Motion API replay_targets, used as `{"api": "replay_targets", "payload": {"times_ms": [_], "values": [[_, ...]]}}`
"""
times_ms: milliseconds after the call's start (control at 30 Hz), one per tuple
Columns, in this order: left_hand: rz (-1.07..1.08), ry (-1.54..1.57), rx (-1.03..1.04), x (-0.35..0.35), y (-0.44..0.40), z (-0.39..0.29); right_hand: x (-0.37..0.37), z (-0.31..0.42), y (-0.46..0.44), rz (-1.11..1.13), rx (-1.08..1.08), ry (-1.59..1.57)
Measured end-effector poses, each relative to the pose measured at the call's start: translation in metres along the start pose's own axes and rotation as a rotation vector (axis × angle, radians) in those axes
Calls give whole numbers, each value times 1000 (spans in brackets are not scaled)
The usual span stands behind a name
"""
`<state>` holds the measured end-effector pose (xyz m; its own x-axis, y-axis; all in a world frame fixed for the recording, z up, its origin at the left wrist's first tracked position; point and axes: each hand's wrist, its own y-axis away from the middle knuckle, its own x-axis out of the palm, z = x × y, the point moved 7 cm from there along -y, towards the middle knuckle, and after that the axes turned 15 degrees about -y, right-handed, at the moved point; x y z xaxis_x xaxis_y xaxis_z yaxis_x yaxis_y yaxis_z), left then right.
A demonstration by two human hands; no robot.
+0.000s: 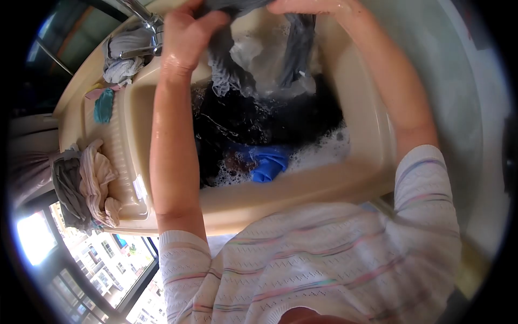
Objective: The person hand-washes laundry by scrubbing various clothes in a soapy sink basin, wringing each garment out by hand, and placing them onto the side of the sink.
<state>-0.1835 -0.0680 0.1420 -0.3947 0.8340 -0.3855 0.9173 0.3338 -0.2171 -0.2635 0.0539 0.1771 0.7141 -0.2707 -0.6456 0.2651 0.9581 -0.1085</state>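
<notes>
A wet grey garment [299,46] hangs from both my hands over the basin, its gathered lower parts reaching down to the water. My left hand [186,35] is closed on its upper left part, beside the tap. At the top edge of the view, my right hand [307,6] grips its upper right part, the fingers partly cut off by the frame. Below lies dark, soaked clothing [270,119] in soapy water. A blue cloth [268,163] pokes up among the suds at the near side of the basin.
The beige basin [367,135] has a ribbed washboard [129,156] on its left. Beige [96,173] and dark grey clothes [70,186] lie there, with a teal cloth [103,106] farther back. A metal tap [152,24] stands near my left wrist, beside bundled grey clothes [127,51].
</notes>
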Motion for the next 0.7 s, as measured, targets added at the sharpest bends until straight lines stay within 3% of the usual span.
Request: {"api": "replay_targets", "payload": {"times_ms": [67,100,133,167,200,267,300,333,400,433,500,533,567,633,700], "values": [[61,-203,-104,15,8,33,-11,-14,-2,-87,-25,71],[58,-252,-112,29,15,64,4,-67,-9,-78,134,62],[76,-521,-11,45,18,100,34,-129,-10,-69,291,53],[150,-565,-155,61,33,115,61,-174,0,-177,367,91],[167,-638,-106,78,46,143,81,-208,10,-288,445,127],[301,-777,-170,110,80,190,126,-215,39,-227,696,232],[363,-1043,-110,119,97,182,148,-222,47,-163,677,310],[444,-1053,-253,124,104,191,165,-232,55,-99,656,387],[520,-946,-284,127,110,203,179,-252,69,-18,623,430],[533,-759,-333,124,109,213,180,-259,72,15,600,456],[548,-382,-418,113,103,226,162,-264,73,79,781,120],[391,-78,-557,102,104,227,157,-261,75,109,869,-55],[229,231,-681,89,105,212,144,-241,63,-147,737,58],[1,703,-918,81,113,180,139,-163,35,-286,245,90],[98,1140,-671,99,107,200,146,-62,22,-227,-59,-229]]}}
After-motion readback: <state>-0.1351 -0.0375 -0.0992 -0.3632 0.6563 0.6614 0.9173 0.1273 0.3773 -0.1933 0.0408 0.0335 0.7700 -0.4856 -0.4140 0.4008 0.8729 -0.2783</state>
